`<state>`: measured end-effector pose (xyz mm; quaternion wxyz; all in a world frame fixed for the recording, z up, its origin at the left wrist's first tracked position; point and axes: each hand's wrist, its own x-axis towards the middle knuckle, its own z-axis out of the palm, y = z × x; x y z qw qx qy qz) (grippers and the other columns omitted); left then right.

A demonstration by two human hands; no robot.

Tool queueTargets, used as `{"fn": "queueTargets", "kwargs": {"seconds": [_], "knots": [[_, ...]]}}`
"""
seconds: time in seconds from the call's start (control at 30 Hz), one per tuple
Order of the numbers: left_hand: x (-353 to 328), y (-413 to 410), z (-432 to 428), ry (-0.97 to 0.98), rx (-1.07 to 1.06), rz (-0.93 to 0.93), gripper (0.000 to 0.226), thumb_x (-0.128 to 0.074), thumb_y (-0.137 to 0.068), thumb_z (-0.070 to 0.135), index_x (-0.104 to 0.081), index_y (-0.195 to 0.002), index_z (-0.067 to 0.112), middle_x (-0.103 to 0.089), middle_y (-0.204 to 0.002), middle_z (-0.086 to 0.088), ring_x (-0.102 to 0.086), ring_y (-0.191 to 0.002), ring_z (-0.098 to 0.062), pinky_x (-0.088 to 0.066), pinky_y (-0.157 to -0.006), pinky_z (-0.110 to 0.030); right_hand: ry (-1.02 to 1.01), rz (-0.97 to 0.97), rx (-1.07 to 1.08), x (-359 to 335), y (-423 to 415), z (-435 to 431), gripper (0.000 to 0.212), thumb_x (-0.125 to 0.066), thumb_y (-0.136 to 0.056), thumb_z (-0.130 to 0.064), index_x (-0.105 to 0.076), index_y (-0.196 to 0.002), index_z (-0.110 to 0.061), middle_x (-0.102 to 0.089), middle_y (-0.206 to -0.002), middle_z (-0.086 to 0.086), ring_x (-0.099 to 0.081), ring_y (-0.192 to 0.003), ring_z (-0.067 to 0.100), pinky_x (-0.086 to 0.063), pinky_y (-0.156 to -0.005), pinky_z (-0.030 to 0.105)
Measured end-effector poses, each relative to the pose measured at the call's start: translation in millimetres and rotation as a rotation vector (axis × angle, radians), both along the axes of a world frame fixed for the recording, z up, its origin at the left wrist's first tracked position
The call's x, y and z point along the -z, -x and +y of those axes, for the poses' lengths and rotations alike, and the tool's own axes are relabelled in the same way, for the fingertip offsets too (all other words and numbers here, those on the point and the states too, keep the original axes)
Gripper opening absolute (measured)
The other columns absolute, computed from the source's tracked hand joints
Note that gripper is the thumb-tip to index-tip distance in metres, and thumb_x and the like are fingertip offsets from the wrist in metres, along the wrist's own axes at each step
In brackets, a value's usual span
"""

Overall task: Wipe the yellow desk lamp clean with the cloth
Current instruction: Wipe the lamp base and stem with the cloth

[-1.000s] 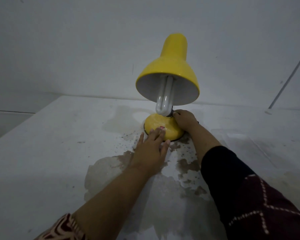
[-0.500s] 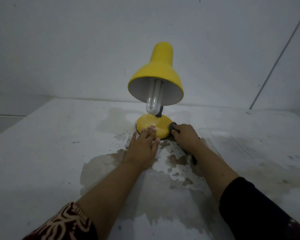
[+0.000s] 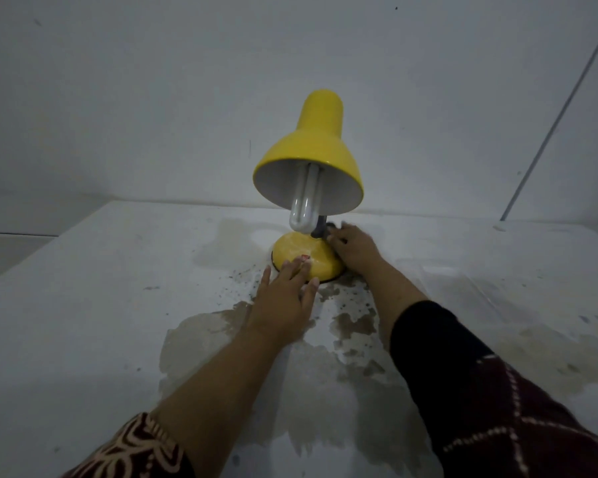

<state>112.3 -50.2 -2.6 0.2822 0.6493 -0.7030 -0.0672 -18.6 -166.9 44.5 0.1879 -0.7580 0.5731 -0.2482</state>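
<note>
- Bench: white top with brownish stains and dark specks near its middle. The lamp stands on it toward the far side, near the wall.
- Lamp: yellow and upright on its round base, with 1 short dark neck joining the base to the shade. Its long axis runs from the base up to the shade's narrow cap.
- Shade: the narrow end points up and away, and the wide mouth opens downward and toward the person.
- Left hand: released, with straight fingers. The fingertips press on the near slope of the base, which I judge to be steadying the lamp.
- Right hand: at the right rear of the base, just beside the neck, with fingers curled over a dark wad.
- Base: the step in hand looks like wiping the base round the foot of the neck.
- Bulb: white, 2 tubes, poking out of the shade's mouth and pointing down at the base.
- Cloth: only a dark scrap shows at the right fingertips, and I take it for the cloth. The next move calls for drawing it round the curve of the base while the left hand presses down so the lamp does not tip. The neck and shade probably come after.
</note>
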Motion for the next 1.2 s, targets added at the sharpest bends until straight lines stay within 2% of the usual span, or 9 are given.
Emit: {"fn": "queueTargets", "kwargs": {"seconds": [0.33,0.43,0.53,0.63,0.73,0.8,0.93,1.07,1.2], "knots": [[-1.2,0.1,-0.5,-0.003,-0.003,-0.007,0.050,-0.023,-0.098,0.042,-0.025,-0.145,0.025,-0.019,-0.157,0.005,-0.012,-0.146,-0.014,0.004,-0.118,-0.038,0.141,0.074,-0.216,15.7,15.5,36.3,0.034,-0.049,-0.095,-0.014,-0.059,-0.128,-0.014,-0.054,-0.140,0.007,-0.048,-0.127,0.031,-0.032,-0.112,0.038],[-2.5,0.7,2.4,-0.005,0.008,0.039,0.053,-0.023,-0.097,0.046,-0.023,-0.146,0.026,-0.017,-0.158,0.006,-0.005,-0.147,-0.013,0.007,-0.117,-0.038,0.100,0.111,-0.278,4.9,27.4,48.6,0.033,-0.050,-0.092,-0.004,-0.065,-0.120,-0.011,-0.060,-0.134,0.007,-0.054,-0.122,0.028,-0.033,-0.101,0.017],[-4.6,0.1,4.7,0.028,-0.046,0.031,0.060,-0.017,-0.091,0.052,-0.023,-0.145,0.026,-0.014,-0.158,0.003,0.000,-0.147,-0.012,0.009,-0.117,-0.037,0.119,-0.066,-0.169,-8.4,34.6,46.5,0.032,-0.050,-0.090,0.000,-0.068,-0.116,-0.009,-0.062,-0.130,0.009,-0.057,-0.119,0.024,-0.032,-0.094,0.011],[-6.1,0.8,5.0,-0.004,-0.092,0.002,0.054,-0.022,-0.096,0.047,-0.026,-0.144,0.022,-0.018,-0.158,0.000,-0.003,-0.147,-0.014,0.008,-0.118,-0.040,0.111,-0.164,-0.070,-5.0,24.9,29.4,0.031,-0.050,-0.095,-0.012,-0.063,-0.124,-0.012,-0.054,-0.140,0.008,-0.047,-0.132,0.023,-0.028,-0.106,0.018],[-7.0,1.0,5.0,-0.009,-0.092,0.012,0.054,-0.026,-0.096,0.047,-0.028,-0.144,0.022,-0.022,-0.157,0.001,-0.006,-0.147,-0.014,0.010,-0.117,-0.040,0.004,-0.040,-0.095,12.6,3.6,14.3,0.037,-0.042,-0.098,-0.034,-0.056,-0.131,-0.022,-0.043,-0.149,0.003,-0.034,-0.141,0.022,-0.023,-0.118,0.040],[-7.6,0.8,4.7,-0.008,-0.091,0.026,0.054,-0.027,-0.095,0.048,-0.028,-0.144,0.023,-0.022,-0.156,0.001,-0.007,-0.147,-0.013,0.011,-0.117,-0.040,0.042,-0.025,-0.096,19.0,-3.0,12.7,0.037,-0.043,-0.097,-0.034,-0.058,-0.129,-0.021,-0.046,-0.147,0.005,-0.037,-0.138,0.025,-0.026,-0.117,0.044],[-8.7,1.1,6.0,0.006,-0.092,0.040,0.054,-0.029,-0.095,0.048,-0.032,-0.142,0.022,-0.024,-0.156,0.000,-0.008,-0.147,-0.014,0.010,-0.117,-0.041,0.163,-0.032,-0.267,18.2,7.3,33.2,0.030,-0.051,-0.094,-0.014,-0.065,-0.120,-0.013,-0.059,-0.134,0.006,-0.049,-0.128,0.023,-0.033,-0.113,0.036],[-8.0,0.7,6.5,0.006,-0.088,0.040,0.055,-0.029,-0.095,0.049,-0.032,-0.142,0.021,-0.024,-0.156,-0.001,-0.008,-0.147,-0.015,0.009,-0.117,-0.041,0.097,0.014,-0.408,6.3,31.1,44.9,0.030,-0.056,-0.089,-0.001,-0.070,-0.113,-0.012,-0.065,-0.126,0.004,-0.053,-0.121,0.009,-0.033,-0.097,0.001],[-9.1,0.7,6.5,0.006,-0.091,0.036,0.054,-0.028,-0.095,0.048,-0.032,-0.142,0.021,-0.025,-0.156,-0.001,-0.008,-0.147,-0.015,0.010,-0.117,-0.040,0.109,-0.102,-0.125,-6.9,33.8,31.1,0.034,-0.059,-0.086,-0.003,-0.066,-0.118,-0.011,-0.064,-0.127,0.009,-0.056,-0.120,0.023,-0.033,-0.094,0.010]]}}
